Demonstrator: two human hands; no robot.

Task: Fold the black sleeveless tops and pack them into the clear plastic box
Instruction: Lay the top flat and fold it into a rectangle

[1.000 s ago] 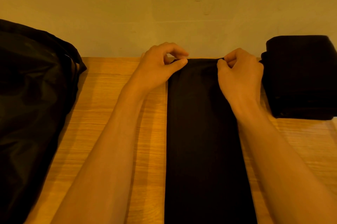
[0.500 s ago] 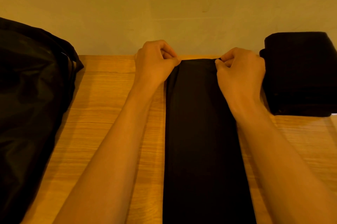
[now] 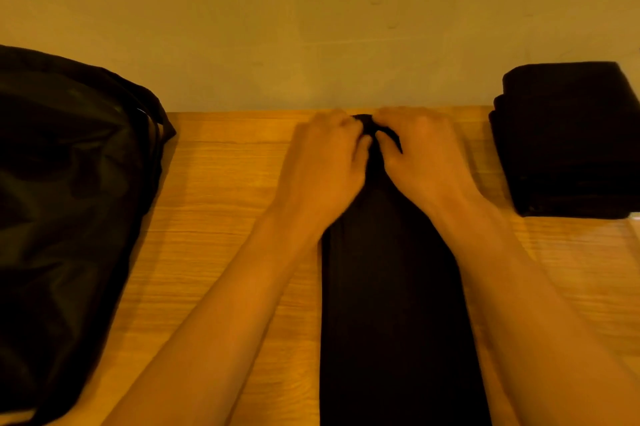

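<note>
A black sleeveless top (image 3: 391, 304), folded into a long narrow strip, lies on the wooden table (image 3: 221, 204) and runs from the near edge toward the wall. My left hand (image 3: 322, 162) and my right hand (image 3: 422, 155) sit close together at its far end, fingers curled, pinching the bunched cloth between them. A stack of folded black tops (image 3: 568, 141) stands at the far right; a faint clear plastic edge shows at its lower right corner, and whether that is the box I cannot tell.
A large black bag or heap of dark cloth (image 3: 62, 204) covers the left side of the table. A plain wall runs right behind the table's far edge. Bare wood shows between the heap and the strip.
Both hands have moved inward from the strip's two far corners and now meet at its middle, gathering the far end into a narrow bunch.
</note>
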